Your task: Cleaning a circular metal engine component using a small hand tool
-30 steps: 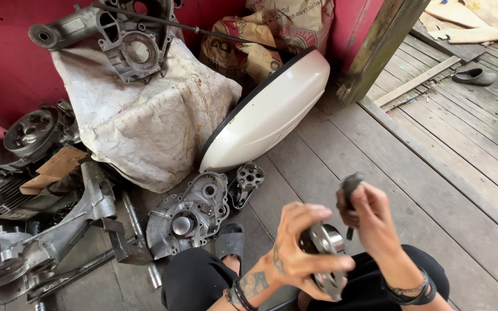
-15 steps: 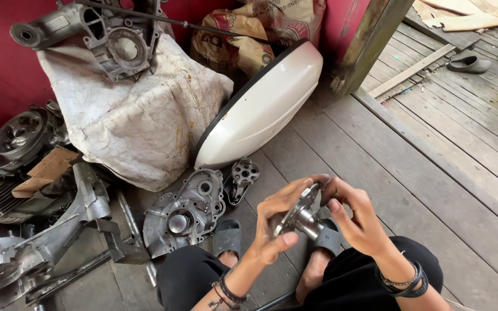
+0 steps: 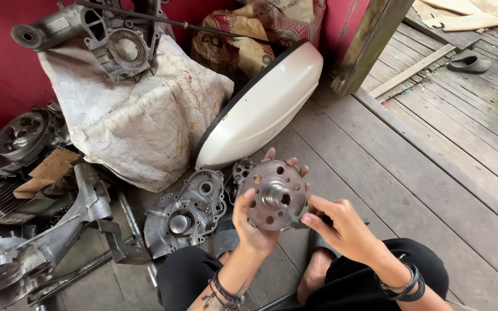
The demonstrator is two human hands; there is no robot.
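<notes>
My left hand holds up a round metal disc with several holes and a raised hub in its middle, fingers wrapped behind its rim. My right hand pinches the disc's lower right edge with thumb and fingertips; a dark object lies partly hidden under the palm. Both wrists wear bracelets. My knees in black trousers and a bare foot show below the hands.
A grey engine casing lies on the plank floor left of my hands. A white curved body panel leans behind. A cloth-covered bundle carries another casing. More engine parts crowd the left. A wooden post stands at the right.
The disc has turned to face the camera and risen slightly. My left hand now cups it from behind. My right hand has shifted to its lower right edge.
</notes>
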